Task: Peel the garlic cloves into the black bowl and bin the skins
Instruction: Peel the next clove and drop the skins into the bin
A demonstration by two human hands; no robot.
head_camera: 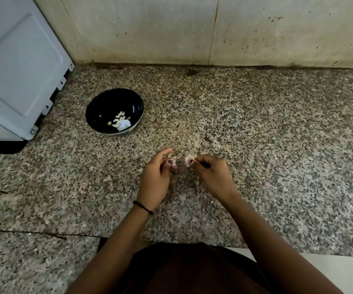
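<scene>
Dark clothing (192,270) is seen at the bottom edge, and both forearms are stretched forward from it over the speckled granite counter (277,134). A black cord (142,207) is worn at the wrist of the left hand (155,177). A garlic clove (189,160), partly in pinkish skin, is pinched between the thumb and curled fingers of the right hand (212,175). A small pale scrap (175,161) is pinched at the left hand's fingertips; whether it is skin or clove cannot be told. The two hands are held just apart. The black bowl (99,102) is set well beyond the left hand and to its left, with peeled cloves (118,119) lying in it. A white appliance (18,71) stands farther left.
</scene>
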